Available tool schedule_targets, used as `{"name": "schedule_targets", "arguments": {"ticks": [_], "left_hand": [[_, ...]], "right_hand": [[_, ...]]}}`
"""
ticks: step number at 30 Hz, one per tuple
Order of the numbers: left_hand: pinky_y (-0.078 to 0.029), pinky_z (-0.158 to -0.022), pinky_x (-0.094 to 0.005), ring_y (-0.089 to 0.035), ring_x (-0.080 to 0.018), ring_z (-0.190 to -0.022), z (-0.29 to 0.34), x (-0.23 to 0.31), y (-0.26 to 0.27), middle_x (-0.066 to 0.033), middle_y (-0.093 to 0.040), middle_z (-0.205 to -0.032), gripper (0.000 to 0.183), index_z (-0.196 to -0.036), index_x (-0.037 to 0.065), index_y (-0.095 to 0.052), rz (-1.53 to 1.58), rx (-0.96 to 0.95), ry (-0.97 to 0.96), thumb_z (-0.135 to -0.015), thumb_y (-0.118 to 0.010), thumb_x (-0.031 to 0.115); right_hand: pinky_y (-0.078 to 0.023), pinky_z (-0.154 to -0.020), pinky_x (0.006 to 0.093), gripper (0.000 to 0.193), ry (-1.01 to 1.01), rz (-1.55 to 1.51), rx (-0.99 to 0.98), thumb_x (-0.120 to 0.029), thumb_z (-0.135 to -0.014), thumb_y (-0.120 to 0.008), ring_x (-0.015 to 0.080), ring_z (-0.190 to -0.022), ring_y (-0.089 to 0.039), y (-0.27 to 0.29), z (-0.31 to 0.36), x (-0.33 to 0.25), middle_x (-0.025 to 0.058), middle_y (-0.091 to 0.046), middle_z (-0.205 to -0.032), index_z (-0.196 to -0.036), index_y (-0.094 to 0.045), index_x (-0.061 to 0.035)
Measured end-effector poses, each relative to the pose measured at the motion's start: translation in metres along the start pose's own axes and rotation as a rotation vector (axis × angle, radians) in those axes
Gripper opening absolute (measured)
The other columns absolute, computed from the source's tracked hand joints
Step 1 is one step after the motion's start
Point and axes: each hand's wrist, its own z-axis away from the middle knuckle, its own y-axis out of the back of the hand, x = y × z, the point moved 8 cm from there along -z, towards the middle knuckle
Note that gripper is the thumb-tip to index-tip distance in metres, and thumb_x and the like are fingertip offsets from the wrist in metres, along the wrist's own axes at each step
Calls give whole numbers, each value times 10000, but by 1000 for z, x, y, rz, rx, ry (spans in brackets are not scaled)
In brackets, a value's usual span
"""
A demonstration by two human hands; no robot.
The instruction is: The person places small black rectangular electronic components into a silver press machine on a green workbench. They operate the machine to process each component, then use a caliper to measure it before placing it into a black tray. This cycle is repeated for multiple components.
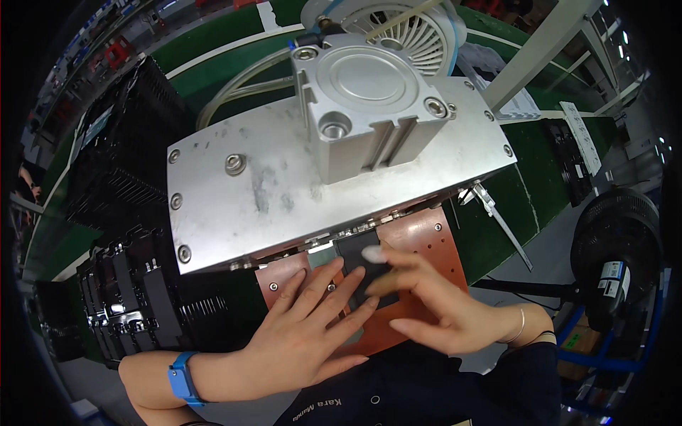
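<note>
My left hand (302, 337) lies with its fingers stretched out and apart over the copper-coloured plate (423, 241). Its fingertips reach the left side of a dark grey rectangular piece (361, 254) that sits on that plate. From the right comes my right hand (444, 302), its thumb held away from the fingers. Pale covers show on two of its fingertips, which rest on or just above the dark piece's right side. Directly beyond both hands, a silver metal press block (273, 170) with a square cylinder (369, 85) on top overhangs the plate's far edge.
Black slotted trays (128, 298) stand at the left on the green bench, with another black stack (121, 142) behind. Right of the press lies a metal caliper (497, 220). A white fan (408, 35) is behind it, and a black round device (614, 248) stands far right.
</note>
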Motion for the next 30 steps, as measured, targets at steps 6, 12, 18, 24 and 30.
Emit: {"name": "schedule_targets", "arguments": {"ticks": [6, 12, 18, 24, 30], "left_hand": [[-478, -937, -456, -548, -318, -1190, 1, 13, 19, -136, -570, -1310, 489, -1246, 113, -640, 66, 202, -115, -848, -749, 374], [-463, -545, -245, -611, -110, -616, 12, -24, 31, -61, -671, -821, 203, -989, 18, -664, 723, 241, 331, -877, -751, 163], [-456, -540, -203, -613, -39, -658, 56, -31, 19, 5, -658, -765, 162, -1027, 22, -619, 1252, 297, 482, -989, -643, 177], [-491, -597, -208, -583, -34, -721, 216, -90, 95, -10, -652, -891, 308, -1190, -65, -615, 536, 991, 739, -952, -676, 121], [-516, -836, -267, -635, -100, -906, 345, -180, 104, -52, -693, -982, 389, -1303, -91, -569, 298, 1052, 916, -984, -606, 130]], "right_hand": [[-522, -861, 270, 362, -230, -297, 280, 16, -898, -682, 131, -999, -623, 37, -14, 22, 74, -563, -1146, -1196, -482, -31], [-550, -683, 219, 262, -174, -202, 258, 23, -870, -725, 87, -802, -641, 34, -7, 16, 43, -599, -949, -1023, -517, -22], [-558, -762, 239, 260, 22, -247, 117, 103, -875, -677, 123, -910, -674, -28, -28, -10, 91, -627, -1020, -1063, -528, 2], [-575, -766, 291, 348, 750, 748, -166, 2, -855, -697, 224, -954, -687, -106, -69, -81, 105, -645, -1096, -1177, -566, -7], [-399, -1096, 414, 440, 1095, 1242, -185, -113, -902, -524, 261, -1304, -493, -205, -143, -68, 88, -535, -1376, -1341, -537, -129]]}}
